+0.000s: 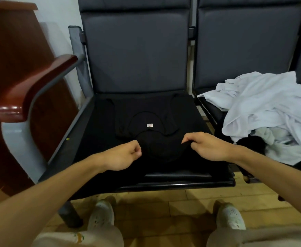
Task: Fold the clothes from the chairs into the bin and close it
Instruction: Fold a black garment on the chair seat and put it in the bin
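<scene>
Left hand (126, 155) and right hand (208, 146) pinched the black top (146, 120) in curled fingers, folding barely begun; white clothes (271, 111) lay unfolded; bin unseen.

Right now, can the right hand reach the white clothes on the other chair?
Probably yes. The white clothes lie on the seat just beside the right hand, nothing between them. But its fingers pinch the black top, so they'd let go first.

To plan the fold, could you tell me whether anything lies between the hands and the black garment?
Nothing visible does: the right hand pinches the black garment, the left hand is curled against it, grip unclear. The white clothes lie on the next chair.
</scene>
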`<state>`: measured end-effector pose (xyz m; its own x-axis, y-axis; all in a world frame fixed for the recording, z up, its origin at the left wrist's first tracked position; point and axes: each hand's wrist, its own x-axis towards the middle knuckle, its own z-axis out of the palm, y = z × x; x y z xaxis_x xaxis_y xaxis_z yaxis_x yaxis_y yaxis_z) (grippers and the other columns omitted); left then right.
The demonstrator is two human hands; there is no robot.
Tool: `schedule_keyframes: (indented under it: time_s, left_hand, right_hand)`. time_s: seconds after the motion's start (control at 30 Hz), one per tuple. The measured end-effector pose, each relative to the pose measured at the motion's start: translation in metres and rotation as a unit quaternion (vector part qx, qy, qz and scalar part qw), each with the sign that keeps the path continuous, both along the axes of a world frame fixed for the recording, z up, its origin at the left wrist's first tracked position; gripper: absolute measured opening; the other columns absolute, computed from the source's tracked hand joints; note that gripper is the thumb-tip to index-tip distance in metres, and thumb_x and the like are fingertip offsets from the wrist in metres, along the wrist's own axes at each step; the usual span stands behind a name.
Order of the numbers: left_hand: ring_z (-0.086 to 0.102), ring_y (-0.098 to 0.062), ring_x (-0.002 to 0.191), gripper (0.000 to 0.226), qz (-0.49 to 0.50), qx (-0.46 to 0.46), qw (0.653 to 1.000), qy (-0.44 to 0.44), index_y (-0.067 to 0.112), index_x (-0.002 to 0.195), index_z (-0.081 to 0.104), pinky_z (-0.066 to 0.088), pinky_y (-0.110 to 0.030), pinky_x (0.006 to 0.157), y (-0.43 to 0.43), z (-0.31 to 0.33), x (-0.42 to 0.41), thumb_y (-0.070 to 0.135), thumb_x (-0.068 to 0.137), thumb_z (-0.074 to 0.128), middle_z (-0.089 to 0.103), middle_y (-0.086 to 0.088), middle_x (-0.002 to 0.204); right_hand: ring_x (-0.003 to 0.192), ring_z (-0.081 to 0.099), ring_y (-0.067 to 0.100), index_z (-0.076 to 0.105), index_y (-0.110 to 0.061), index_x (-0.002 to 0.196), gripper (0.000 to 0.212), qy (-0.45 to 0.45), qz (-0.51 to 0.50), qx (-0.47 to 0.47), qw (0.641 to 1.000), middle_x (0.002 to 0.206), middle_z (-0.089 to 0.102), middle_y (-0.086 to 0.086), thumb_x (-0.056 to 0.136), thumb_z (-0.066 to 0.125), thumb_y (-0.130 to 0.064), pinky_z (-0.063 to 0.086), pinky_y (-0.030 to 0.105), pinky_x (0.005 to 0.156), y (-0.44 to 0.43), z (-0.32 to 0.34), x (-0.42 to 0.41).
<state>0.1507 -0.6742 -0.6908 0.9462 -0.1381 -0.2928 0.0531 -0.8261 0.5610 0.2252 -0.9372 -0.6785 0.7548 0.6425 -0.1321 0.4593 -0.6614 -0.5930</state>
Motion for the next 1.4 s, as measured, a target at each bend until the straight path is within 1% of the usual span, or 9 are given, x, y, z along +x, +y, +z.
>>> schedule_keyframes:
  time_s: [0.17, 0.27, 0.37, 0.6, 0.8, 1.03, 1.17, 1.27, 1.4]
  left_hand:
    - [0.049, -0.007, 0.073, 0.020, 0.118, -0.074, 0.990, -0.021, 0.023, 0.099, 0.056, 0.041, -0.023, 0.066, 0.004, 0.000, 0.005, 0.039, 0.101, 0.043, 0.055, 0.005, 0.083]
    - [0.057, -0.006, 0.083, 0.049, 0.085, -0.064, 0.994, 0.006, 0.028, 0.100, 0.055, 0.045, -0.026, 0.076, 0.006, 0.005, -0.001, 0.073, 0.081, 0.046, 0.060, 0.009, 0.092]
    - [0.056, -0.007, 0.096, 0.068, 0.017, 0.034, 0.999, 0.038, 0.027, 0.114, 0.049, 0.048, -0.029, 0.086, -0.002, 0.007, -0.011, 0.080, 0.072, 0.048, 0.057, 0.010, 0.107]
    - [0.051, -0.007, 0.088, 0.065, -0.041, 0.177, 0.974, -0.139, 0.023, 0.122, 0.042, 0.043, -0.025, 0.072, -0.045, 0.008, -0.022, 0.070, 0.079, 0.057, 0.048, 0.009, 0.118]
    - [0.044, -0.018, 0.124, 0.095, 0.032, 0.129, 0.961, -0.241, 0.014, 0.144, 0.025, 0.044, -0.036, 0.099, -0.091, -0.002, -0.007, 0.069, 0.076, 0.061, 0.037, 0.001, 0.139]
    - [0.058, -0.023, 0.101, 0.022, 0.011, 0.189, 0.953, -0.235, 0.013, 0.111, 0.052, 0.038, -0.033, 0.081, -0.099, -0.002, 0.001, 0.017, 0.090, 0.053, 0.059, -0.002, 0.107]
    - [0.058, -0.022, 0.095, 0.018, 0.011, 0.228, 0.930, -0.287, 0.014, 0.101, 0.056, 0.038, -0.029, 0.071, -0.079, 0.006, -0.005, 0.007, 0.086, 0.050, 0.059, 0.000, 0.100]
    - [0.060, -0.023, 0.094, 0.020, 0.043, 0.224, 0.941, -0.251, 0.014, 0.103, 0.057, 0.040, -0.029, 0.067, -0.054, 0.007, -0.008, 0.006, 0.086, 0.050, 0.056, 0.001, 0.099]
    - [0.061, -0.025, 0.095, 0.022, 0.084, 0.187, 0.960, -0.188, 0.019, 0.107, 0.063, 0.051, -0.035, 0.077, -0.027, 0.013, -0.014, 0.013, 0.088, 0.053, 0.059, -0.001, 0.106]
  right_hand:
    - [0.075, 0.060, 0.006, 0.062, -0.025, 0.082, 0.023, 0.053, -0.093, 0.078, 0.991, 0.078, 0.064, -0.007, 0.098, 0.050, -0.036, 0.042, 0.021, 0.068, 0.012, 0.001, 0.003]
    - [0.060, 0.054, 0.004, 0.054, -0.024, 0.068, 0.033, 0.012, -0.101, 0.088, 0.991, 0.063, 0.055, -0.007, 0.097, 0.053, -0.038, 0.037, 0.017, 0.059, 0.021, -0.001, 0.003]
    - [0.054, 0.052, 0.004, 0.052, -0.023, 0.061, 0.038, -0.010, -0.110, 0.094, 0.989, 0.057, 0.052, -0.006, 0.096, 0.054, -0.038, 0.037, 0.017, 0.057, 0.025, 0.001, 0.002]
    - [0.059, 0.056, -0.002, 0.061, -0.024, 0.063, 0.033, -0.041, -0.082, 0.082, 0.992, 0.058, 0.058, -0.010, 0.093, 0.060, -0.039, 0.040, 0.014, 0.059, 0.015, 0.002, -0.007]
    - [0.053, 0.052, -0.004, 0.054, -0.031, 0.056, 0.037, -0.067, -0.063, 0.085, 0.992, 0.051, 0.056, -0.018, 0.092, 0.062, -0.034, 0.037, 0.012, 0.055, 0.010, 0.005, -0.016]
    - [0.059, 0.055, -0.010, 0.053, -0.038, 0.061, 0.033, -0.097, -0.071, 0.075, 0.990, 0.055, 0.057, -0.022, 0.093, 0.062, -0.033, 0.039, 0.008, 0.058, 0.005, 0.006, -0.017]
    - [0.073, 0.058, 0.001, 0.062, -0.031, 0.075, 0.021, -0.132, -0.096, 0.060, 0.985, 0.073, 0.062, -0.012, 0.095, 0.058, -0.033, 0.039, 0.014, 0.064, -0.003, 0.002, -0.009]
    - [0.085, 0.061, 0.017, 0.068, -0.013, 0.094, 0.021, -0.160, -0.143, 0.065, 0.975, 0.088, 0.068, 0.002, 0.097, 0.055, -0.029, 0.048, 0.032, 0.079, -0.007, -0.002, -0.002]
    - [0.091, 0.060, 0.023, 0.065, -0.010, 0.101, 0.017, -0.194, -0.193, 0.069, 0.959, 0.096, 0.067, 0.006, 0.098, 0.051, -0.019, 0.048, 0.035, 0.082, -0.012, -0.006, 0.005]
